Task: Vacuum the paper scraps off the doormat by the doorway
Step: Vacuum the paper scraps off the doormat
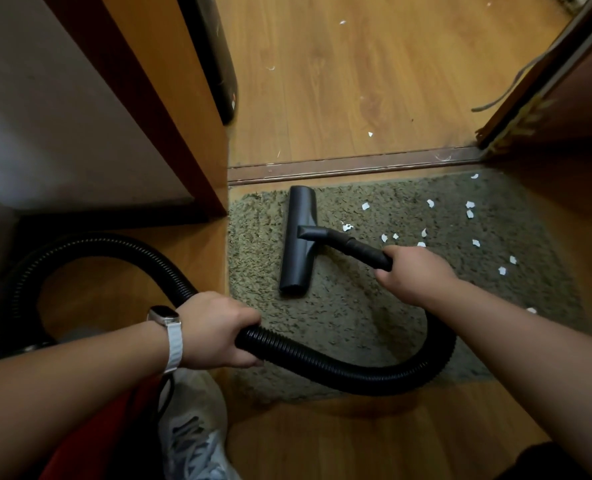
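Doormat (263,237), olive shag, lies on wood floor (356,81) just this side of the threshold strip (356,166). Floor nozzle (298,237) sits flat on the mat's left part, long axis running away from the person, far end near the threshold. Paper scraps (469,213), small and white, are scattered over the mat's right half, right of the nozzle; the nearest ones lie just beside the wand (356,245). A few stray bits (370,134) lie on the floor past the threshold, off the mat.

Right hand (415,275): arm reaches forward from lower right, across the mat, back of hand up. Fingers are wrapped round the rear end of the wand in a firm grasp. The wand angles up-left from the hand into the nozzle's middle socket.

Left hand (215,329): forearm comes in from lower left, roughly level, back of hand up. Fist is clenched round the ribbed black hose (322,362), at the mat's left edge. White-strapped watch (164,315) on that wrist.

The hose curves down from under the right forearm, runs left across the near part of the mat, passes through the left hand, then loops up and round over bare floor at left. Its far end is hidden behind the left forearm.

Grey-white shoe (194,441) at the bottom, near the mat's near-left corner. Door frame (183,133) stands left of the mat.
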`<action>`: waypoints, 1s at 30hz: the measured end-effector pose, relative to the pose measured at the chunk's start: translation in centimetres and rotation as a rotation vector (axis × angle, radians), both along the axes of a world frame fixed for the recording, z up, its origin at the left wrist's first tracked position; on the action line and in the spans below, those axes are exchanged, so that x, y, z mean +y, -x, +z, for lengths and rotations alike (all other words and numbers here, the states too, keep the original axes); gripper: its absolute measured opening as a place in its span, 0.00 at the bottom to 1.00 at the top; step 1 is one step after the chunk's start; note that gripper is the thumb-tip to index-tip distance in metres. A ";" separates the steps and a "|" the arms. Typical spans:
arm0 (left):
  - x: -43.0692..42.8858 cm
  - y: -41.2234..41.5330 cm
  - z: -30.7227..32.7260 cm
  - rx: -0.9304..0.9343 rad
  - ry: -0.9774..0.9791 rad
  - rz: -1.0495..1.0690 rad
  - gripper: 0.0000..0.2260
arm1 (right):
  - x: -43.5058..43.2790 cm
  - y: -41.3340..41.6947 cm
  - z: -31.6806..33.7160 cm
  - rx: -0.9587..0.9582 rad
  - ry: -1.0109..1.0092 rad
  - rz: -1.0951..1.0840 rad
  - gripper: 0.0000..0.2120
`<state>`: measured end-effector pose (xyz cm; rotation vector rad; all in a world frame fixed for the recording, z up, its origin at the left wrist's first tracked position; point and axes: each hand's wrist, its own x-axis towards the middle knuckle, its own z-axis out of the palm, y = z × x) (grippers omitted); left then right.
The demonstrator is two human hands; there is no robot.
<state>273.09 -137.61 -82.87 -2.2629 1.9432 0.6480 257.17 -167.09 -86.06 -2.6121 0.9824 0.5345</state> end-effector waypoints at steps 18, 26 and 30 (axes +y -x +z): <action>-1.3 -1.8 -0.9 -0.057 0.002 0.003 0.32 | -2.8 1.0 -0.9 -0.011 -0.085 0.008 0.06; -1.8 -1.2 -0.7 -0.076 -0.013 -0.019 0.32 | -3.1 2.1 -0.9 -0.076 -0.125 -0.025 0.11; -2.7 -1.1 -0.4 -0.100 0.010 -0.008 0.32 | -3.9 3.6 -0.3 -0.104 -0.138 -0.062 0.11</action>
